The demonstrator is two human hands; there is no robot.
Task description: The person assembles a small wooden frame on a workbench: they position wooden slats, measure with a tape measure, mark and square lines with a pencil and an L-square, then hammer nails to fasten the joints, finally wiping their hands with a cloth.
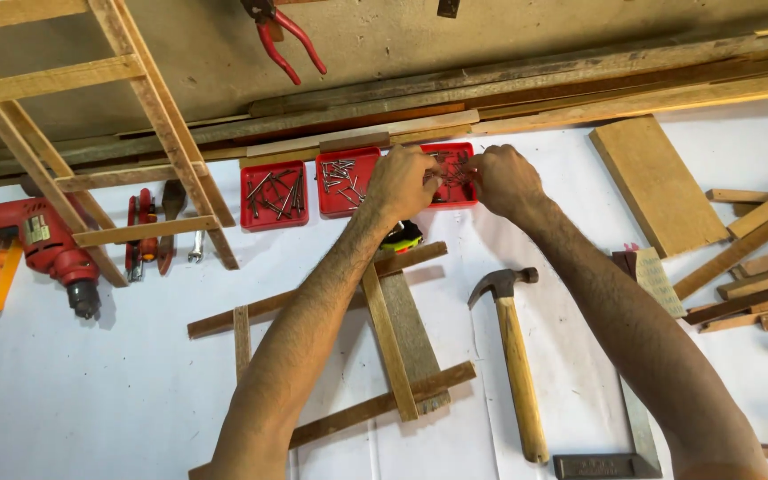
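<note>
Over the rightmost red tray (462, 197) of nails, the left hand (402, 182) and right hand (504, 178) meet, fingers pinched together on nails; exact grip unclear.

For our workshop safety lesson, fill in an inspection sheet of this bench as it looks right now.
Surface: white bench top, mostly bare at left.
Job's things: three red trays of nails, right tray under both hands.
Clutter: claw hammer, metal square, wooden frame, red drill, loose wood strips.
Grips: left hand and right hand at the right tray; any nail pinched is hidden.
Cables: nothing seen.
Surroundings: red pliers on the wall, ladder-like frame.
</note>
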